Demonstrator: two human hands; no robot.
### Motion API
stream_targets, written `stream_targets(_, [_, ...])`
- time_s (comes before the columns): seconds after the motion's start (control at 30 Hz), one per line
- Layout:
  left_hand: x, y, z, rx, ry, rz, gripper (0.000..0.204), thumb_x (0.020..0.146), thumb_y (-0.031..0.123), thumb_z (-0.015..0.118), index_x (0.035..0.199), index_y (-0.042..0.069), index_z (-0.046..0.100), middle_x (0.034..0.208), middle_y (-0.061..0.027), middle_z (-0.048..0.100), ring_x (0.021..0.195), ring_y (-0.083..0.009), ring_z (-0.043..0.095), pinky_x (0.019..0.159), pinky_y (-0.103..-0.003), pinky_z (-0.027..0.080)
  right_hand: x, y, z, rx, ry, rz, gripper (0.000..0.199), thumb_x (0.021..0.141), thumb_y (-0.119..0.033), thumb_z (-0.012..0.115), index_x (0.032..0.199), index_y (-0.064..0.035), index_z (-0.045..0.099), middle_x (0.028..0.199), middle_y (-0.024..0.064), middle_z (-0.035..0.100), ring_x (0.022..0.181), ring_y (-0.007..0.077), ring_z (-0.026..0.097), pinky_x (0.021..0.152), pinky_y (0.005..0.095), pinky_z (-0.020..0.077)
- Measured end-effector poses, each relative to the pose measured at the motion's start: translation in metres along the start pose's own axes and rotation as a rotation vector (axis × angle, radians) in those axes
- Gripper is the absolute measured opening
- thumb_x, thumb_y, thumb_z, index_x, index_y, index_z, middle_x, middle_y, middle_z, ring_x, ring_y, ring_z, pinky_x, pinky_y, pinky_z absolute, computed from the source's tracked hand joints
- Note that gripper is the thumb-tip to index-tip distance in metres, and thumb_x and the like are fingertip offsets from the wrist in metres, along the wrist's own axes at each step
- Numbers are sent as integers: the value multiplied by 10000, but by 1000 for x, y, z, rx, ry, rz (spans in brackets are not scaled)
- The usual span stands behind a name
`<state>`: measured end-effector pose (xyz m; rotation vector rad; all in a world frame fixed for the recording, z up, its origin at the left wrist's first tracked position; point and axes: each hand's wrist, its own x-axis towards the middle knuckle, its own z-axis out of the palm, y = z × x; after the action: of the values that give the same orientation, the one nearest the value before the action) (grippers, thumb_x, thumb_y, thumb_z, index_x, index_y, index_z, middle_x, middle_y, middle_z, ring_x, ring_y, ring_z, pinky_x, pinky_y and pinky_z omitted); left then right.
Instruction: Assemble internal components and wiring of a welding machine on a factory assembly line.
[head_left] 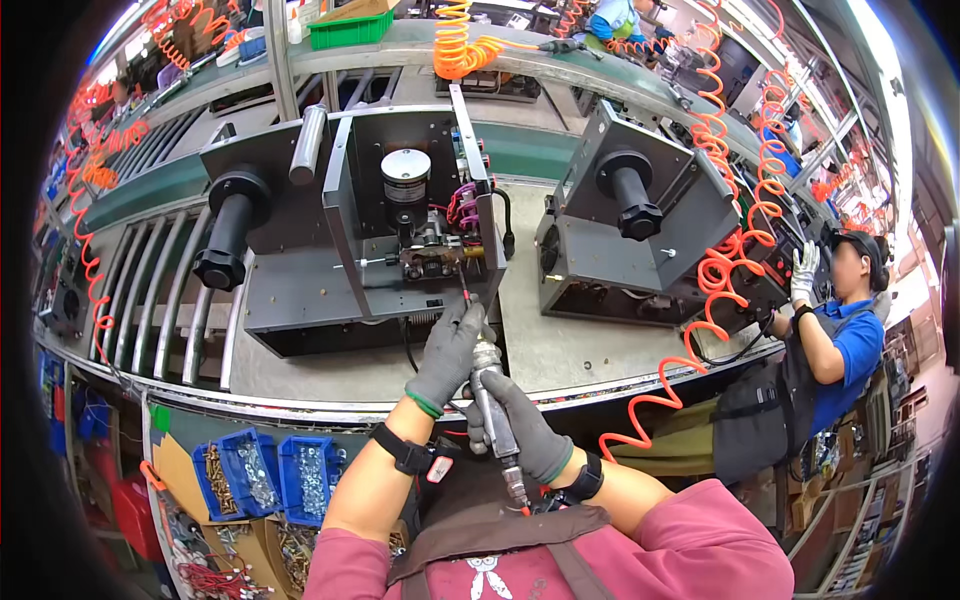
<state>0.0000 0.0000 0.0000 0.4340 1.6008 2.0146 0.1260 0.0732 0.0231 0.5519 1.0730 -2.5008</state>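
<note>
Both my hands, in grey gloves, are closed on a silver pneumatic screwdriver. My right hand wraps round its body near the hose end. Farther forward, my left hand has its fingers round the front, where a thin shaft with a red part shows past the fingertips. That shaft points up into a dark grey machine frame, close to a small metal and brass assembly. Above this assembly sits a white-topped cylinder, with purple wires beside it. Whether the tip touches a screw is too small to tell.
A second grey machine frame stands to the right. Orange coiled air hoses hang near it. Blue bins of small hardware lie at lower left, beside metal rollers. A co-worker in blue is at right.
</note>
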Motion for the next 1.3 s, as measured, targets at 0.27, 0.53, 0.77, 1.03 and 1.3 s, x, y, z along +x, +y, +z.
stream_targets(0.27, [-13, 1, 5, -173, 35, -36, 341, 954, 308, 487, 1152, 30, 506, 746, -61, 577, 604, -120, 561, 540, -253, 471, -16, -4, 12, -121, 180, 40, 414, 940, -513, 415, 1006, -114, 507, 728, 10, 549, 603, 125, 545, 546, 277, 481])
stream_targets(0.53, [-7, -18, -19, -9, 321, 179, 324, 931, 326, 552, 1114, 59, 574, 724, 6, 550, 574, -70, 521, 498, -208, 426, -2, -12, 20, -263, 132, 121, 386, 911, -497, 484, 923, -115, 532, 706, 6, 563, 572, 120, 561, 517, 256, 488])
stream_targets(0.77, [-10, -28, -32, -91, 283, 90, 295, 940, 322, 525, 1052, 50, 540, 710, -28, 548, 548, -134, 591, 486, -253, 494, 9, -7, 20, -272, 127, 157, 382, 905, -504, 492, 942, -124, 523, 702, 7, 561, 565, 123, 553, 515, 259, 487])
stream_targets(1.03, [-6, -28, -37, -72, 314, 98, 319, 943, 281, 517, 1155, 42, 526, 698, -32, 547, 553, -116, 566, 494, -242, 491, 12, -7, 25, -263, 124, 136, 380, 906, -502, 489, 942, -125, 522, 703, 6, 562, 564, 120, 555, 512, 257, 486])
stream_targets(1.3, [-6, -24, -39, -32, 269, 131, 364, 942, 245, 509, 1237, 33, 494, 699, -49, 558, 563, -109, 565, 500, -256, 495, 13, -5, 24, -289, 146, 136, 383, 911, -500, 473, 957, -124, 529, 708, 10, 556, 569, 121, 551, 517, 258, 478])
